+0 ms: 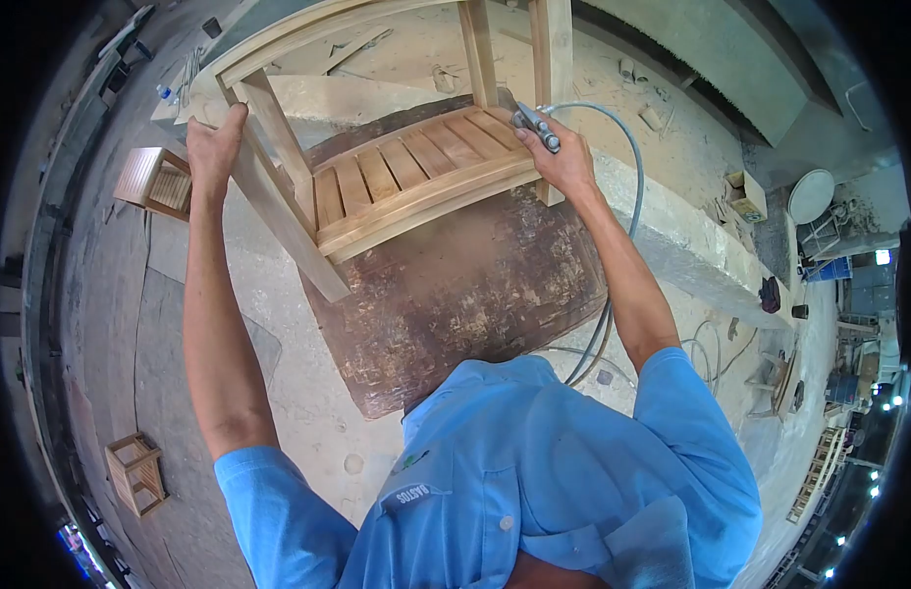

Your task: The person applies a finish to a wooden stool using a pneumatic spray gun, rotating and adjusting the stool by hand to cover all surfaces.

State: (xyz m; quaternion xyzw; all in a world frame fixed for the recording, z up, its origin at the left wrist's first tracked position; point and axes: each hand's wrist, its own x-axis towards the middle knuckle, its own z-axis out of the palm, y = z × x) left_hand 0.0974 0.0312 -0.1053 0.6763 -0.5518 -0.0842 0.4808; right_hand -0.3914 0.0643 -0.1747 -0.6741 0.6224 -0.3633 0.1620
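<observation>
A wooden chair (426,211) with a slatted seat stands tilted on a worn brown board (446,294). My left hand (217,142) is closed around the frame at the chair's left side, thumb on top; its other fingers are partly hidden. At the right end of the seat, my right hand (570,157) is wrapped round a metal air blow gun (536,128). A grey-blue hose (636,162) runs from the gun, curving over and down past my right forearm.
Beyond the board runs a pale concrete ledge (671,231). Small slatted wooden pieces stand on the floor at left, one higher up (151,177) and one lower down (136,474). An open cardboard box (746,196) and a round white disc (811,196) are at right.
</observation>
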